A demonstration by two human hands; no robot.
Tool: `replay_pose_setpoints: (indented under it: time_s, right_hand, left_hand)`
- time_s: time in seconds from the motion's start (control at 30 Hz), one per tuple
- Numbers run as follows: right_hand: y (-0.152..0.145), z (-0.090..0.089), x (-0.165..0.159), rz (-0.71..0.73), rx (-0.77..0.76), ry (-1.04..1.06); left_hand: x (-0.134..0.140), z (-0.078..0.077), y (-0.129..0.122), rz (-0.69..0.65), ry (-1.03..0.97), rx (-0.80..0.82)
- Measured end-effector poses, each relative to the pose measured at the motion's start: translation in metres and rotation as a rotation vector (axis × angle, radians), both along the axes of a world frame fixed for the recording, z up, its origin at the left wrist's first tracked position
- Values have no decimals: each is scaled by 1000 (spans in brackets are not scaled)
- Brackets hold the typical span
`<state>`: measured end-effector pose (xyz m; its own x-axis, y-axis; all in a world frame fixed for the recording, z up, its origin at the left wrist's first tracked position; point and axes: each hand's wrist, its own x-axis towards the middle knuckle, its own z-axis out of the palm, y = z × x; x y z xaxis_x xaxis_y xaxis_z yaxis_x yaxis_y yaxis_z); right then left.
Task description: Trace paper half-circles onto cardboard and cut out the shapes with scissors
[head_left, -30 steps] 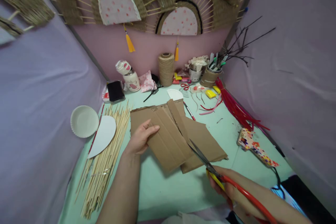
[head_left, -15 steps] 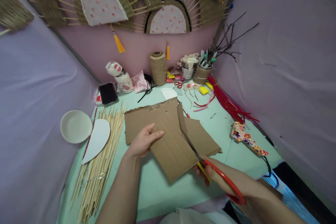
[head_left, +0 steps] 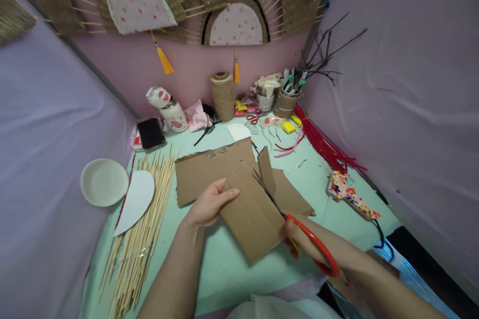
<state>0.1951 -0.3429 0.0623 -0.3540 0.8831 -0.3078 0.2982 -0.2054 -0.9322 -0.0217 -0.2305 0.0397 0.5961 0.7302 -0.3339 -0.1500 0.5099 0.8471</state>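
Observation:
My left hand point(head_left: 213, 203) grips the left edge of a brown cardboard piece point(head_left: 249, 219), thumb on top. My right hand point(head_left: 295, 234) is closed round the red and yellow handles of a pair of scissors point(head_left: 312, 239). Their blades point(head_left: 270, 194) lie along the right side of the cardboard, and a narrow strip of it point(head_left: 266, 172) stands bent away beyond them. Under and behind the held piece, a larger cardboard sheet point(head_left: 200, 172) and another cardboard offcut point(head_left: 294, 197) rest on the table.
Bamboo sticks point(head_left: 140, 239) and a white half-circle card point(head_left: 136, 199) lie at left, beside a white bowl point(head_left: 105, 182). A twine spool point(head_left: 223, 97) stands at the back. On the right are red pipe cleaners point(head_left: 322, 139) and a flowery glue gun point(head_left: 352, 194).
The scissors and my right hand have moved slightly up along the cardboard. The strip at the cut side now stands further away from the piece, and the held piece has shifted a little right.

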Motion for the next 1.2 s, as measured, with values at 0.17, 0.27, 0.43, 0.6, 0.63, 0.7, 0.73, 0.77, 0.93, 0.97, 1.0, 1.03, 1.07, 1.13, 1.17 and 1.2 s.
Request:
replay_pose_setpoints:
  time_s: [0.17,0.27,0.43,0.6,0.63,0.7,0.73,0.77,0.93,0.97,1.0,1.03,1.07,1.13,1.17,1.2]
  right_hand:
    - [-1,1,-10,-145,-19,-63]
    - [-2,-9,-14,-157,-44,-35]
    - [-5,-26,-15,-157,-72,-21]
    - [-8,-28,-19,-182,-87,35]
    - [-9,-28,-20,-187,-87,41]
    - [-8,-25,-20,-175,-72,51]
    - [-8,-23,-19,-157,-62,55]
    - [-7,-21,-18,-142,-51,56]
    - [-5,-11,-16,-146,-51,43]
    - [-5,-10,-16,-151,-57,41]
    - [-6,-11,-17,-157,-65,36]
    - [-6,-12,-18,-167,-75,26]
    - [-6,-14,-18,-179,-84,13]
    - [-7,-20,-20,-202,-99,-14]
    - [-8,-23,-20,-210,-102,-24]
    - [-8,-26,-20,-213,-108,-31]
  left_hand:
    - [1,1,1,30,11,-27]
    - [-1,0,2,26,4,-24]
    - [-1,-2,4,15,-4,-27]
    - [-1,-5,5,10,-10,-24]
    - [-2,-6,5,8,-15,-23]
    - [-3,-7,5,-2,-27,-24]
    - [-4,-8,5,-10,-29,-27]
    - [-4,-8,4,-22,-28,-34]
    - [-2,-9,3,-73,-27,-71]
    - [-2,-10,3,-74,-34,-70]
    - [-1,-10,2,-72,-40,-67]
    - [-1,-10,2,-70,-44,-64]
    - [-1,-10,2,-66,-46,-61]
    - [-1,-10,2,-55,-47,-58]
    - [-1,-10,2,-49,-47,-58]
    - [-1,-9,3,-46,-45,-57]
